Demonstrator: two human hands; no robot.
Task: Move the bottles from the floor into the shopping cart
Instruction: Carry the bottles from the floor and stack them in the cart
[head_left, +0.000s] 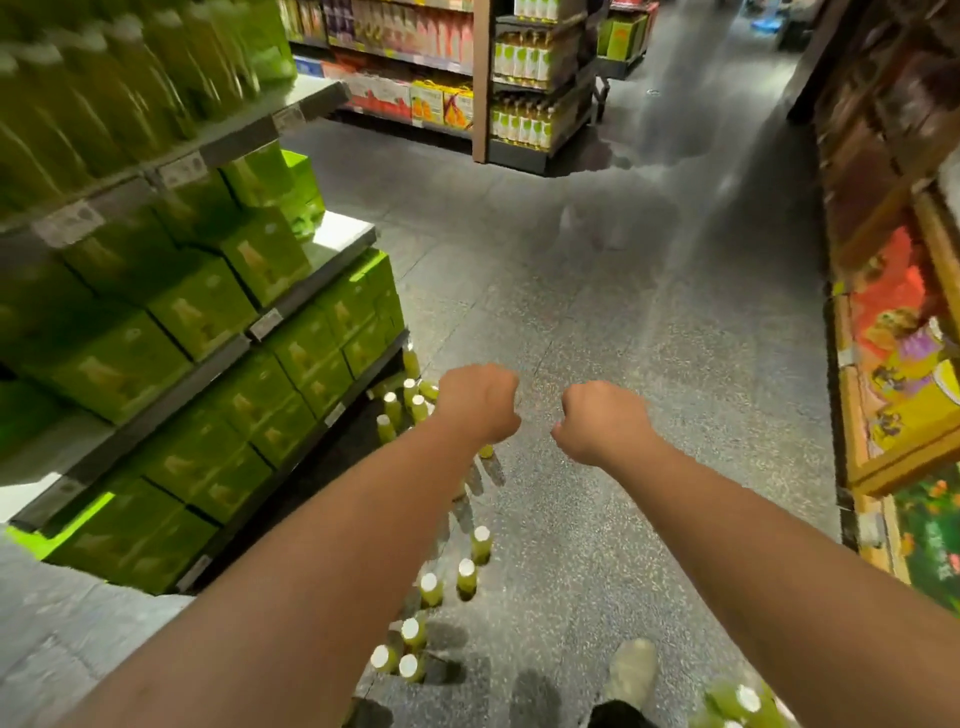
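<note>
Several small yellow-green bottles (466, 574) with white caps stand upright on the grey floor in a loose row along the foot of the left shelf. More bottles (405, 402) stand farther ahead beside my left hand. My left hand (478, 402) and my right hand (602, 421) reach forward side by side at mid-frame, backs up and fingers curled under. Nothing shows in either hand. A few more bottles (737, 699) lie blurred at the bottom right edge. No shopping cart is clearly in view.
A shelf unit (311, 293) stacked with green cartons lines the left side. Another shelf (893, 364) with colourful packs runs along the right. A wide grey aisle (597, 270) stretches ahead to drink shelves (524, 62). My shoe (631, 670) is on the floor below.
</note>
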